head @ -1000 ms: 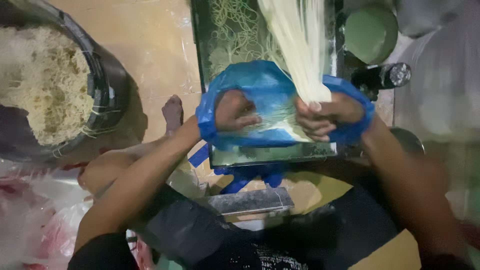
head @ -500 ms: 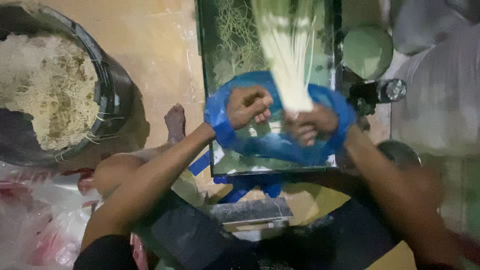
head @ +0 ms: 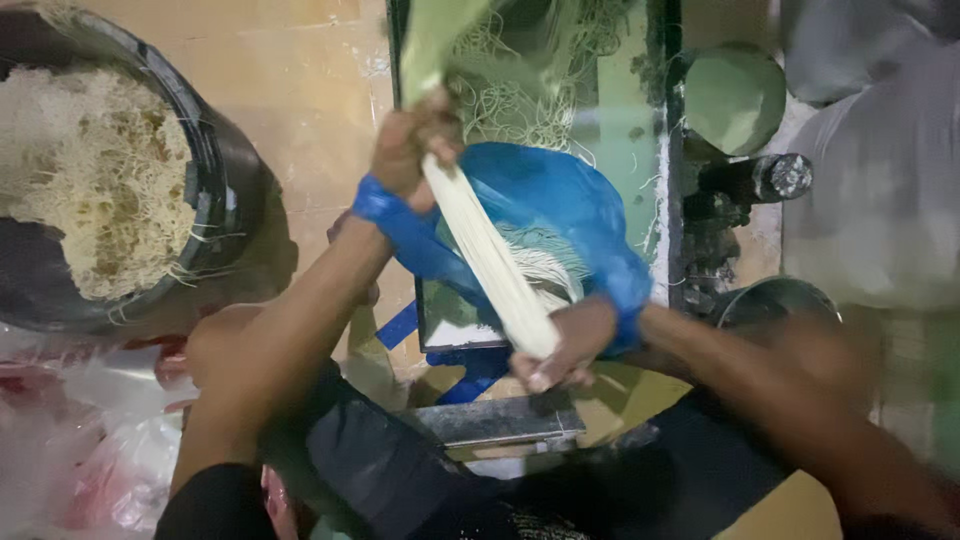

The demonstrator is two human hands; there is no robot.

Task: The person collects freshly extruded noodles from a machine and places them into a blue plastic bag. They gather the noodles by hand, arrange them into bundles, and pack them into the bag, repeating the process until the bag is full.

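View from the head camera, looking down at a seated person at work on the floor. We see first the largest item, the long green tray with dark raised edges (head: 668, 150), which runs away from us up the middle of the frame, with loose pale threads scattered on its bed. At far left stands the round black basin filled with pale shredded noodle strands (head: 100, 180). Over the near end of the tray lies the crumpled blue plastic bag (head: 560, 215), its mouth looped about both wrists.

The thing in hand is the long bundle of cream-white noodle strands (head: 490, 262). Its long axis runs on a diagonal, from upper left to lower right, across the blue bag. The left hand (head: 415, 150) grips the far, upper end, fingers closed round the bundle, at the near left corner of the tray. The right hand (head: 565, 345) clasps the near, lower end, fingers curled shut about it, just in front of the tray's near edge and close to our body. So the bundle is stretched between the two fists, the right hand nearer to us, the left farther out and higher in the frame.

Smaller items lie to the right of the tray: a pale green round lid (head: 735, 98) and, below it, a dark bottle lying on its side (head: 755, 180). A rim of a metal bowl (head: 775, 298) shows below that.
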